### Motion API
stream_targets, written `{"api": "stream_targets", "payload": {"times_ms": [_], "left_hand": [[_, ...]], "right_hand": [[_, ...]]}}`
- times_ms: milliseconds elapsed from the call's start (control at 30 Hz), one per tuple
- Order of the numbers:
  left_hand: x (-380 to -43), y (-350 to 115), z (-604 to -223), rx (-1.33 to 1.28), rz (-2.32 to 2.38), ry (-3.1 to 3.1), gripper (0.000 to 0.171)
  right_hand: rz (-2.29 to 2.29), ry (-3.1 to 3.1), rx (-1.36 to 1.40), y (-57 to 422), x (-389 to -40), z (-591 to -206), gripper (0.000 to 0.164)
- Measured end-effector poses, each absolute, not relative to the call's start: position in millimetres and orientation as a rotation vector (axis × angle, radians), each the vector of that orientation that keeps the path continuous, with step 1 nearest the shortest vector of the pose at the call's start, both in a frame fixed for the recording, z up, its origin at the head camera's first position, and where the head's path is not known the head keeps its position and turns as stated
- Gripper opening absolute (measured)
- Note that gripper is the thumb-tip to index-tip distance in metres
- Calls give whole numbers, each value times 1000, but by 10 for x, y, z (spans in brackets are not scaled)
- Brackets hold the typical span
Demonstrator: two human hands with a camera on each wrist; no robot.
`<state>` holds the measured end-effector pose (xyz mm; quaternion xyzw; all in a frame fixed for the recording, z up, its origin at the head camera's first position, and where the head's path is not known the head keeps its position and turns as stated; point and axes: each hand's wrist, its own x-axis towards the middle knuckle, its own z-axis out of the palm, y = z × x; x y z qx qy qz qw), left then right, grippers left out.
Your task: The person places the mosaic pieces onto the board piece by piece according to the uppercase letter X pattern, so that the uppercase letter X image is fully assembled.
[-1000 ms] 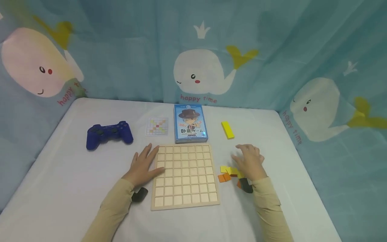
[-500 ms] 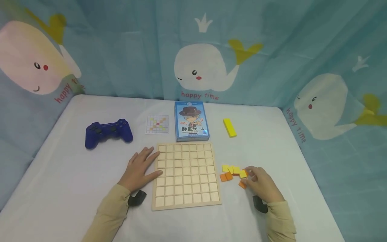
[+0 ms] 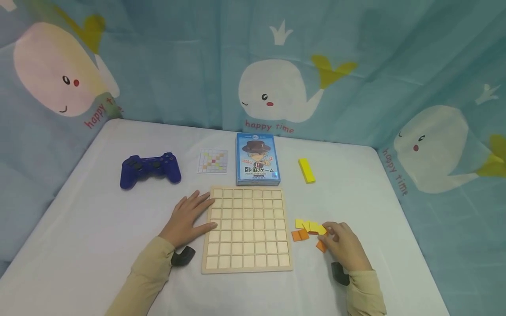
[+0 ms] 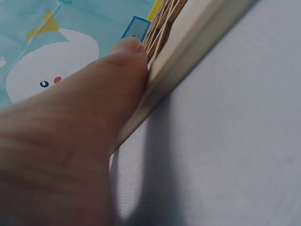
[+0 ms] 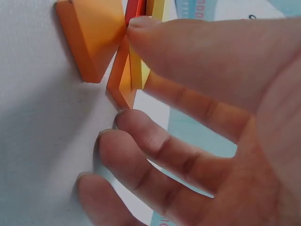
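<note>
In the head view, my left hand [image 3: 186, 224] rests with spread fingers on the left edge of a wooden grid board [image 3: 248, 236]. The left wrist view shows its thumb [image 4: 117, 70] lying against the board's rim [image 4: 188, 56]. Right of the board, my right hand [image 3: 347, 246] pinches a yellow square tile [image 3: 322, 229] between thumb and index finger, at the right end of a small cluster. Close up, the thumb covers part of that yellow tile [image 5: 139, 70]; orange tiles [image 5: 91, 37] and a red piece [image 5: 135, 10] lie against or near it. My other right fingers curl near the tablecloth.
Beyond the board stand a blue game box [image 3: 258, 160] and a small card with a coloured grid [image 3: 212, 161]. A blue game controller [image 3: 150, 170] lies at the left. A yellow bar [image 3: 306, 170] lies back right. Patterned curtains [image 3: 178, 79] surround the white table [image 3: 91, 210].
My right hand has come down from above the tiles to the cluster's right end and now pinches a yellow tile there. My left hand stays on the board's edge. The head view has shifted slightly.
</note>
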<state>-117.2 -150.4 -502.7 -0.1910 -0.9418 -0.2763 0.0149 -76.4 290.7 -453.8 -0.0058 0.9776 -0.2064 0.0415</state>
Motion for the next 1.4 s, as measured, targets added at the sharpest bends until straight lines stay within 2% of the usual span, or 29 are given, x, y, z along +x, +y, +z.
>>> {"api": "stream_targets", "payload": {"times_ms": [367, 633, 933, 1167, 1400], "left_hand": [[-1175, -1491, -5021, -584, -827, -2961, 73], [-1166, -1495, -4982, -564, -846, -2966, 72], [-1170, -1475, -4982, -565, -881, -2956, 72], [-1183, -1463, -4977, -568, -878, -2953, 71], [-1166, -1469, -4961, -560, -878, -2975, 71]], "right_hand": [[-667, 3032, -31, 2894, -765, -4463, 28], [-683, 3111, -303, 2738, -921, -4172, 29], [-743, 2998, -665, 2208, -1347, -3999, 31], [-825, 2793, -917, 1720, -1645, -4088, 26], [-881, 2658, -1044, 1254, -1758, -4207, 25]]}}
